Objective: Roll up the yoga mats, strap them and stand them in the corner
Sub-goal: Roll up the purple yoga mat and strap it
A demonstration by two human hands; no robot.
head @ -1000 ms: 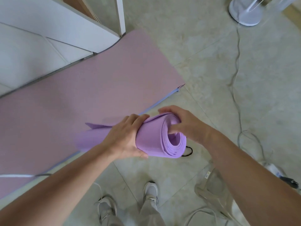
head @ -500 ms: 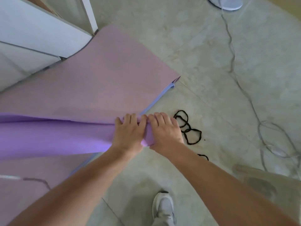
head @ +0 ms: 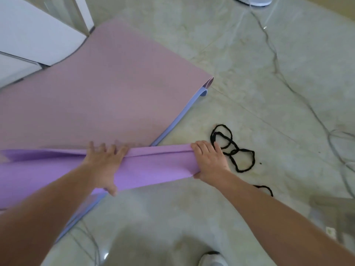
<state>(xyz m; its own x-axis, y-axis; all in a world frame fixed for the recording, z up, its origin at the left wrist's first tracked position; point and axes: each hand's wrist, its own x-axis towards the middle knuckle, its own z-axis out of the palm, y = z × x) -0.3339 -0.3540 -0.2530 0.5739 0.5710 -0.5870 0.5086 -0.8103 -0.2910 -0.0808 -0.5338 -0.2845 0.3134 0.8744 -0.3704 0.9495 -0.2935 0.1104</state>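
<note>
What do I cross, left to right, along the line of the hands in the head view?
Left hand → right hand → black straps → grey cable. The purple mat runs under both hands, so it has no single place in the order.

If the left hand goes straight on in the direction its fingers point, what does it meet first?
The left hand lies over the rolled purple mat, fingers pointing away from the person. Just beyond them is the flat pink mat; it would likely slide onto that first.
</note>
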